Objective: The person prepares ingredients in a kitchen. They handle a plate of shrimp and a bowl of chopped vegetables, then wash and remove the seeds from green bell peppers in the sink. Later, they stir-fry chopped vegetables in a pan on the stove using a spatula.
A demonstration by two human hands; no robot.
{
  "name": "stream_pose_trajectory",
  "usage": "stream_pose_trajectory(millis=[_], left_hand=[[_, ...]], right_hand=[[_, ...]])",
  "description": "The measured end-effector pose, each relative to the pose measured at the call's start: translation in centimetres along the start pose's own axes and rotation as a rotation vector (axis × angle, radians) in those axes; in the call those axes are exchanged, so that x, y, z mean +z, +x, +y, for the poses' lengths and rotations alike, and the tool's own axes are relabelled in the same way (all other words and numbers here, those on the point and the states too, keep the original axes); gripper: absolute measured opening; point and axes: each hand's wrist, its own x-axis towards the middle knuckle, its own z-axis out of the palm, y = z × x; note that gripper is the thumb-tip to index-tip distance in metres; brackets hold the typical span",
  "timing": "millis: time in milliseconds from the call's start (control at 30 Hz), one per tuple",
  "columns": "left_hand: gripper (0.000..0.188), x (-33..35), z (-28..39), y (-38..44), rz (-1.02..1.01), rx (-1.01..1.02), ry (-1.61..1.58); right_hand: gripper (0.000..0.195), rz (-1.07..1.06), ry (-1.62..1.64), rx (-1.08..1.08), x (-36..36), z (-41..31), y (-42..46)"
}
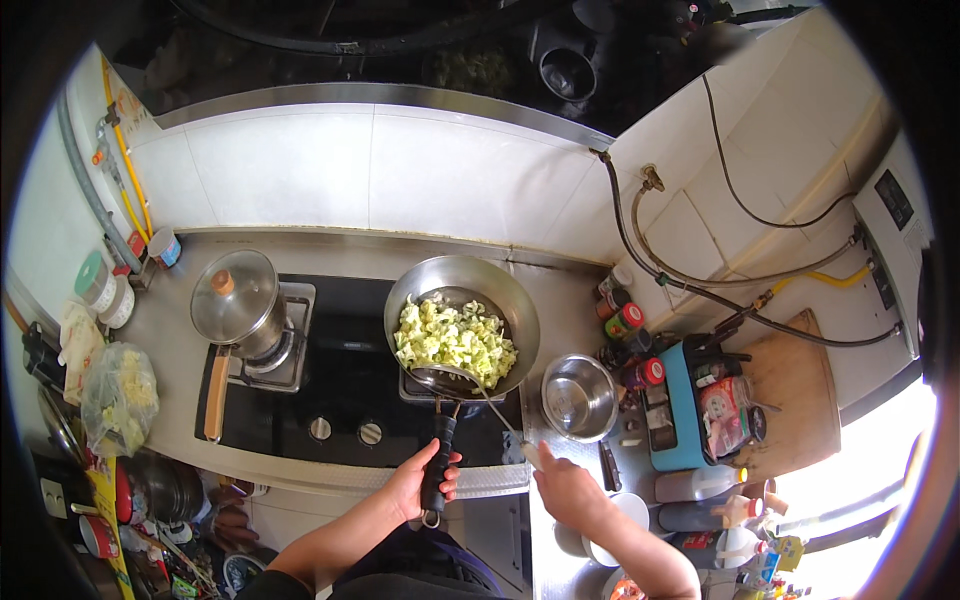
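Note:
A steel wok sits on the right burner, filled with chopped pale-green vegetable pieces, perhaps cauliflower or cabbage. My left hand is wrapped around the wok's black handle. In my right hand is the light grip of a metal spatula or ladle. Its head rests inside the wok at the near rim, partly among the vegetables. Just right of the wok stands a steel bowl, seemingly without food in it.
A lidded saucepan occupies the left burner, its wooden handle pointing towards me. Jars, a blue caddy, a knife and bottles crowd the right counter. A plastic bag of vegetables lies left. The range hood hangs beyond.

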Motion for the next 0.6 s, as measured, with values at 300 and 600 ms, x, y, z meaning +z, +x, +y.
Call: stream_pose_trajectory(millis=[300, 600], left_hand=[[0.043, 0.1, 0.0, 0.0, -0.003, -0.004, 0.017], [0.043, -0.3, 0.2, -0.3, 0.005, 0.013, -0.004]], right_hand=[[0.052, 0.14, -0.064, 0.083, 5.1, -0.3, 3.9], [0.044, 0.366, 0.325, 0.09, -2.1, 5.1, 6.4]])
